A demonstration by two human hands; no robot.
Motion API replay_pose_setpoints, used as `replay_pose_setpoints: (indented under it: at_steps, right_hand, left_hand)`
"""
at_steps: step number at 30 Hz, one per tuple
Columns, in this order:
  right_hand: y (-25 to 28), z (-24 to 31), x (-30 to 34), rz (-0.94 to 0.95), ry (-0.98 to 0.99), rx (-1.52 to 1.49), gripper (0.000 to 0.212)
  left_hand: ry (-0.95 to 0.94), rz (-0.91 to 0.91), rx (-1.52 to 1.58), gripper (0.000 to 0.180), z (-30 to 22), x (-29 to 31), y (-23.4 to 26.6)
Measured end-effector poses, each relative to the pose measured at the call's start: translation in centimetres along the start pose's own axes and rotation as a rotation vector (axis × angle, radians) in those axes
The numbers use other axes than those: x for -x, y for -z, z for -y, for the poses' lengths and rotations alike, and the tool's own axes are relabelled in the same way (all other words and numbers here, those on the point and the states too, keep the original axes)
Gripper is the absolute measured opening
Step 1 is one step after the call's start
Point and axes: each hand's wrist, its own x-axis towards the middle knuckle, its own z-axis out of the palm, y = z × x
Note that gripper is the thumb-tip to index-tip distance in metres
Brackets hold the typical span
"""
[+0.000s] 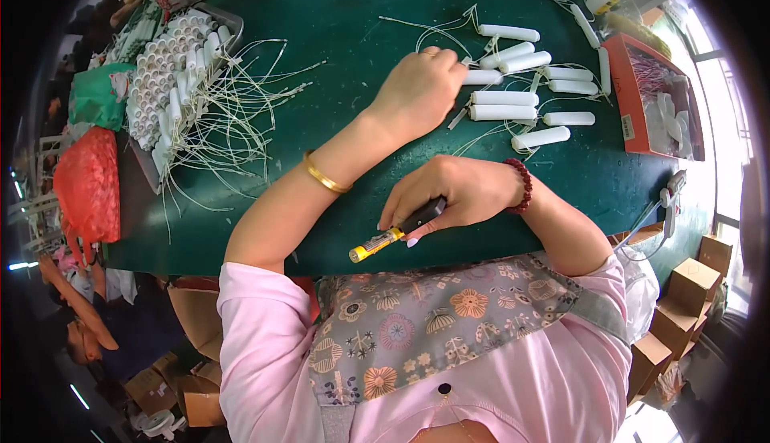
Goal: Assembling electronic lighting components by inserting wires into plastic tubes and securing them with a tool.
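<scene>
Yellow tool: 1, right-held | hands: 2 | loose white tubes: about 12

A green surface spreads toward twelve o'clock. A bright window and pale wall stand at three, cardboard boxes at four; a strip light glows at eight.
</scene>
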Motion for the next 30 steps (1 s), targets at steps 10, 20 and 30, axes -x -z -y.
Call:
replay_pose_setpoints:
  at_steps: [10, 20, 30]
  right_hand:
    - [5.8, 3.1, 4.1, -0.734, -0.082, 0.885, 0.020]
    - [7.1, 1.4, 4.5, -0.818, -0.219, 1.284, 0.024]
    - [4.2, 2.3, 2.0, -0.802, -0.136, 1.424, 0.043]
  left_hand:
    - [0.693, 0.041, 0.401, 0.031, -1.2, 7.2, 11.8]
    - [0.538, -0.014, 0.250, 0.028, -2.9, 7.1, 11.4]
    - [0.372, 0.009, 0.277, 0.026, -3.5, 6.8, 8.8]
